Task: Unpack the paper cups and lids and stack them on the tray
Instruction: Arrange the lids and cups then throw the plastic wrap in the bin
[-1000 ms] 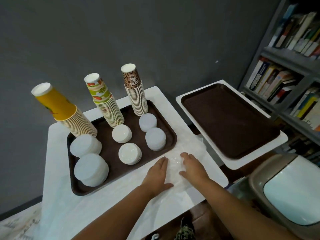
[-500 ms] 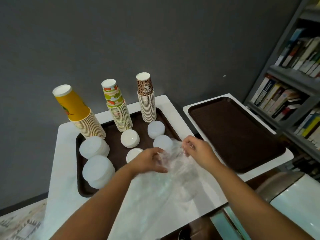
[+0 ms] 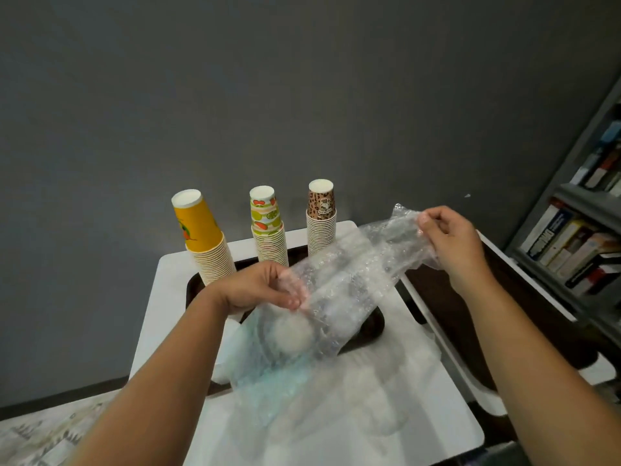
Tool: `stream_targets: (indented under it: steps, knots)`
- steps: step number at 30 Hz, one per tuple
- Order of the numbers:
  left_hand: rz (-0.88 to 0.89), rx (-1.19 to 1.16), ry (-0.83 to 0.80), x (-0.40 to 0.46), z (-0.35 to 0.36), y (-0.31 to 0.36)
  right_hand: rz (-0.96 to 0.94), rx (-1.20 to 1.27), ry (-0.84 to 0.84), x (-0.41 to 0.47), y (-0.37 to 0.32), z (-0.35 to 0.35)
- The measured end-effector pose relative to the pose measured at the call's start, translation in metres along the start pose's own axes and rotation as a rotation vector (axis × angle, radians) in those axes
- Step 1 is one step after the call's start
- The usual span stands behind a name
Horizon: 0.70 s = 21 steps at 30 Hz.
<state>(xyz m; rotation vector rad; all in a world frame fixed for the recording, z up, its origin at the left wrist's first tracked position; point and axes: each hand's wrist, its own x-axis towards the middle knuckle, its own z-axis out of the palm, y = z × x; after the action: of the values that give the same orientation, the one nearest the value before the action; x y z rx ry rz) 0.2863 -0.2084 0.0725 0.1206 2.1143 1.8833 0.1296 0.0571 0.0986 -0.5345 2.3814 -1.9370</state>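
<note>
A clear plastic wrapper [image 3: 339, 290] hangs stretched in the air between both hands. My left hand [image 3: 258, 290] pinches its lower left part, and my right hand [image 3: 447, 237] pinches its upper right end. Behind it, on the brown tray [image 3: 193, 287], stand three upside-down cup stacks: yellow [image 3: 201, 237], fruit-patterned [image 3: 267, 227] and leopard-print [image 3: 321, 216]. A white lid stack [image 3: 290, 334] shows blurred through the plastic; the other lids are hidden by the wrapper and my arms.
The tray lies on a white table [image 3: 336, 432]. A second brown tray [image 3: 470, 317] sits on another white surface to the right. A bookshelf [image 3: 578, 237] with books stands at the far right. A grey wall is behind.
Both hands have lifted the plastic wrapper off the table and pulled it apart, my right hand going up and to the right. The view has tilted upward.
</note>
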Motion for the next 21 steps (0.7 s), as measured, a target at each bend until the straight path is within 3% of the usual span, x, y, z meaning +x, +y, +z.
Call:
stream_targets:
  steps: [9, 13, 18, 21]
  knots:
    - [0.505, -0.226, 0.342, -0.008, 0.001, 0.069, 0.192, 0.150, -0.069, -0.007, 0.002, 0.036]
    - [0.602, -0.286, 0.427, 0.000, 0.008, 0.084, 0.285, 0.133, -0.151, -0.024, 0.008, 0.070]
    - [0.617, -0.330, 0.581, 0.007, 0.023, 0.093, 0.307, 0.041, -0.404, -0.064, 0.006, 0.104]
    - [0.593, -0.204, 0.748, 0.010, 0.029, 0.091, 0.280, -0.059, -0.441, -0.073, 0.001, 0.110]
